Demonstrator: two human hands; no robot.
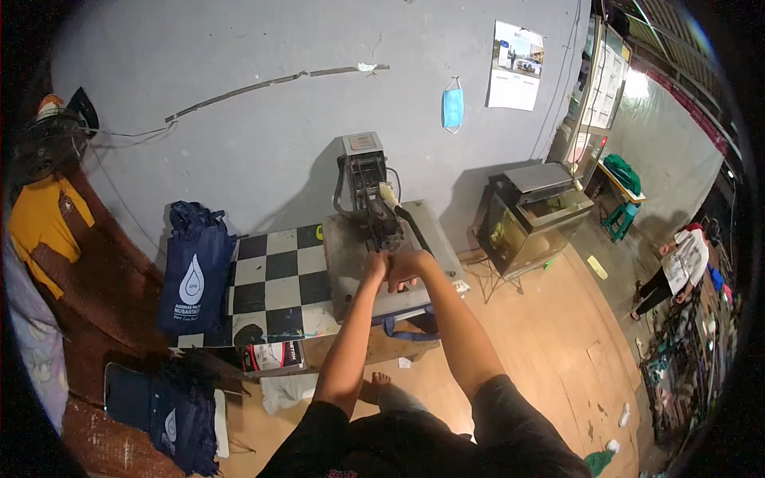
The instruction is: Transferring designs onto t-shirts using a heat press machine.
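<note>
Both my hands are together at the front of a heat press machine with a large flat platen. My left hand has its fingers curled at the end of the press arm; what they hold is hidden. Beside and touching it, my right hand is bent down at the wrist, its grip also unclear. A dark blue bag's strap hangs over the platen's front edge. On the checkered table, left of the press, lies a pile of dark blue printed bags.
More blue bags are at the lower left, near a fan. A glass tank on a wire stand is right of the press. A person stands at the far right, near a green stool.
</note>
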